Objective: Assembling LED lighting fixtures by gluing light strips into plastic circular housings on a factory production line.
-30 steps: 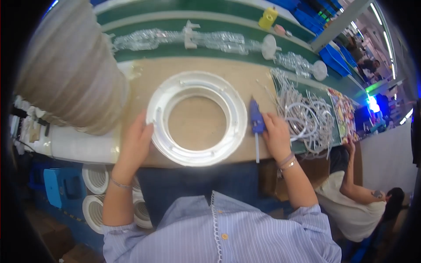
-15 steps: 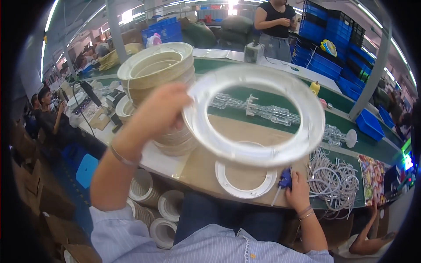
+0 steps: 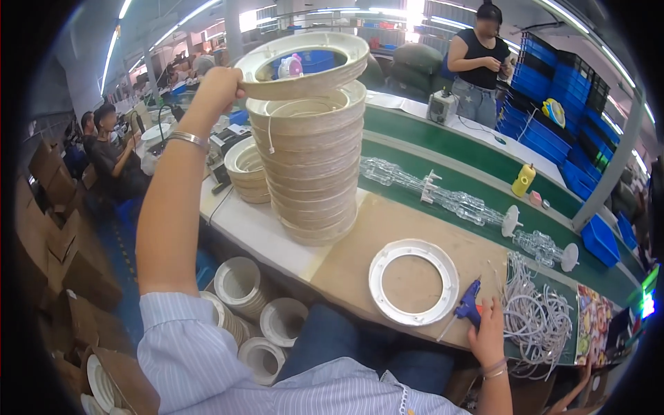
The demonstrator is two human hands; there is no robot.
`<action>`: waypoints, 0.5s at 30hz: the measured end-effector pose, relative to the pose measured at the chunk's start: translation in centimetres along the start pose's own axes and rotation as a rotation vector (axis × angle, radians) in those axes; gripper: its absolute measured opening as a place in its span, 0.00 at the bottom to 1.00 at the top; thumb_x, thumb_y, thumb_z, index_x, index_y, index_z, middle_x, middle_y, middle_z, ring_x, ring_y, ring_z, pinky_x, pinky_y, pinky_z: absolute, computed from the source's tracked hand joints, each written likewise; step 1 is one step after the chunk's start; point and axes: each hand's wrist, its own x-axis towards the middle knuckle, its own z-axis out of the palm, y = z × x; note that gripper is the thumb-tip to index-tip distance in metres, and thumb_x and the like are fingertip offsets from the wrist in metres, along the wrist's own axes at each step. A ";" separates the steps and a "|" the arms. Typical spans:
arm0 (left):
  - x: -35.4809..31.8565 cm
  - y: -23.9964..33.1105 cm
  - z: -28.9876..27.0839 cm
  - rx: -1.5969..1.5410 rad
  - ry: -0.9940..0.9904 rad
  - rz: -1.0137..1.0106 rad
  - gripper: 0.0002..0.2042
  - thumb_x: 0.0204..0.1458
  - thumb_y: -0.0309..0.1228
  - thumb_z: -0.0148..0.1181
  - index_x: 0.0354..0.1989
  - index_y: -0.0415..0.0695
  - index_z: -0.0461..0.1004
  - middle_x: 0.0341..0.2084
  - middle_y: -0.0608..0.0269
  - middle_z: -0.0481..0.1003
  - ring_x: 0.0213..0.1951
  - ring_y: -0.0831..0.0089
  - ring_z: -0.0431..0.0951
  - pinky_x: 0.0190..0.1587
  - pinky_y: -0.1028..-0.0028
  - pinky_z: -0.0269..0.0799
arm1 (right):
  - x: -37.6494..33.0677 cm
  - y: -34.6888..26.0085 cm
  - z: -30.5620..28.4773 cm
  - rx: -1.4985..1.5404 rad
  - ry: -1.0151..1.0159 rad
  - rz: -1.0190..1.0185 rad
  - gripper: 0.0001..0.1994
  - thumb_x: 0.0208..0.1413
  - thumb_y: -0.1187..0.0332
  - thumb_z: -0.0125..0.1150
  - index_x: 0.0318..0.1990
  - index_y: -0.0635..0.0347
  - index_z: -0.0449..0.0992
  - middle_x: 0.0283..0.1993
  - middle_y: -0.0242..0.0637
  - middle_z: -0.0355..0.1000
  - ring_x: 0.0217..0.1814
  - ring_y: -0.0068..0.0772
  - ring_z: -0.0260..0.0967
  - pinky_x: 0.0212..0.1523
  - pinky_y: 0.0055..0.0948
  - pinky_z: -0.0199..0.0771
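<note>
My left hand (image 3: pixel 220 88) is closed on the edge of a white ring frame (image 3: pixel 304 86). That ring is tilted, just above a tall stack of similar rings (image 3: pixel 315 180); whether it touches the top one I cannot tell. A thin cable with a small white plug hangs down the stack's side. Lying flat on the brown board is another white ring (image 3: pixel 377 283). To its right rests a blue glue gun (image 3: pixel 470 304), its nozzle toward me. My right hand (image 3: pixel 490 335) lies beside the glue gun with fingers stretched out.
Tangled whitish cables (image 3: pixel 536 318) lie right of my right hand. Clear plastic assemblies (image 3: pixel 460 206) and a yellow bottle (image 3: pixel 523 180) stand on the green belt. A shorter ring stack (image 3: pixel 247 173) is at left, with more ring stacks (image 3: pixel 238 280) below. A person (image 3: pixel 481 62) stands opposite.
My left hand has carried the ring left and up, from above the board to over the tall stack. My right hand stays near the glue gun, its fingers now stretched out. The view has shifted.
</note>
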 end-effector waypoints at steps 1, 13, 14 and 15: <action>0.3 -0.9 0.1 0.015 -0.016 -0.011 0.08 0.41 0.31 0.45 0.15 0.43 0.64 0.08 0.72 0.61 0.08 0.83 0.55 0.09 0.81 0.50 | -0.1 -0.2 -0.4 0.012 0.018 0.009 0.29 0.35 0.79 0.52 0.51 0.68 0.55 0.56 0.59 0.47 0.57 0.59 0.47 0.56 0.42 0.49; 0.7 -2.9 1.2 -0.147 -0.171 -0.078 0.09 0.42 0.30 0.47 0.17 0.38 0.65 0.10 0.65 0.65 0.08 0.84 0.57 0.09 0.82 0.49 | 0.9 -3.3 -3.8 0.082 0.244 0.052 0.26 0.39 0.79 0.50 0.51 0.67 0.55 0.57 0.54 0.47 0.59 0.56 0.45 0.57 0.40 0.46; 0.6 -3.0 1.1 -0.148 -0.170 -0.082 0.09 0.42 0.30 0.47 0.17 0.38 0.65 0.10 0.65 0.65 0.08 0.84 0.57 0.09 0.82 0.49 | 1.1 -3.6 -3.9 0.080 0.241 0.050 0.26 0.39 0.79 0.50 0.51 0.67 0.55 0.57 0.54 0.47 0.59 0.56 0.45 0.57 0.40 0.46; 0.6 -3.1 1.1 -0.121 -0.177 -0.093 0.11 0.44 0.35 0.48 0.18 0.41 0.66 0.10 0.70 0.63 0.09 0.86 0.56 0.11 0.84 0.50 | 1.3 -3.9 -3.9 0.072 0.255 0.025 0.26 0.40 0.79 0.50 0.51 0.67 0.55 0.56 0.54 0.47 0.58 0.56 0.46 0.57 0.39 0.46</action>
